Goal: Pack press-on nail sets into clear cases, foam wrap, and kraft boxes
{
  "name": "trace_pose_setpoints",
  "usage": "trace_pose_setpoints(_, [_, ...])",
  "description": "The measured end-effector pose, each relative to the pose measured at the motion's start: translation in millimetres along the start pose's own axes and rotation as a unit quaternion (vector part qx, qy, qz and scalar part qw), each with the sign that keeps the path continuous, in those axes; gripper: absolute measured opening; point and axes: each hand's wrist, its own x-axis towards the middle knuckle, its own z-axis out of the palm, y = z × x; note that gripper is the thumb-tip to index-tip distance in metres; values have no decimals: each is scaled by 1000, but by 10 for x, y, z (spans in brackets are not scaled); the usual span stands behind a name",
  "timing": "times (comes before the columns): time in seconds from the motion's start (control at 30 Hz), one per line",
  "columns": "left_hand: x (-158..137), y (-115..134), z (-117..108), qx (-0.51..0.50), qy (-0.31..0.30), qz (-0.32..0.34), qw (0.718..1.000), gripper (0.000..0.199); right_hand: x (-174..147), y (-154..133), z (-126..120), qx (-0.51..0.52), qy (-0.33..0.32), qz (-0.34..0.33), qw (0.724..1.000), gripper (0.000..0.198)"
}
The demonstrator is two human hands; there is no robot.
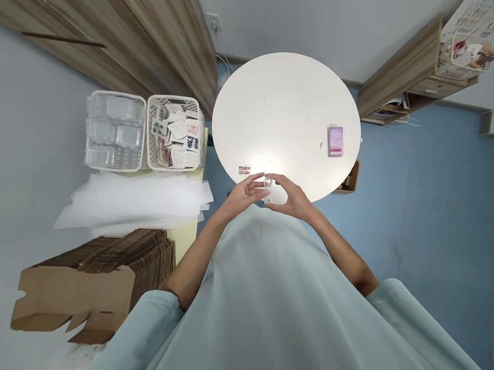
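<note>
A small clear plastic box [268, 191] is held over the near edge of the round white table [284, 92]. My left hand [247, 193] grips its left side, thumb and fingers closed on it. On the other side, my right hand [290, 196] spans the box between thumb at the near end and fingers at the far end. What is inside the box is too small to tell. Just beyond my left hand lies a small card of dark and reddish nail-like pieces [244, 170] on the table.
A blurred purple-pink rectangle [335, 141] lies at the table's right. To the left stand a white basket of clear plastic boxes [143, 151] and a basket of small packets [150, 148]. Nearer are white sheets [138, 202] and stacked flattened cardboard boxes [84, 293].
</note>
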Motion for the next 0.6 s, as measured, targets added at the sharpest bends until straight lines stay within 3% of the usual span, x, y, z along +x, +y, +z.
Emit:
trace_pose_setpoints(0.2, [-170,67,-94,40,-40,85,995,116,104,-59,42,189,-2,93,978,83])
trace_pose_setpoints(0.4, [-241,122,-144,38,-8,74,997,94,170,-126,114,247,-16,134,960,87])
trace_pose_setpoints(0.6, [-213,85,-291,45,-21,47,998,104,227,-115,154,276,-38,153,948,83])
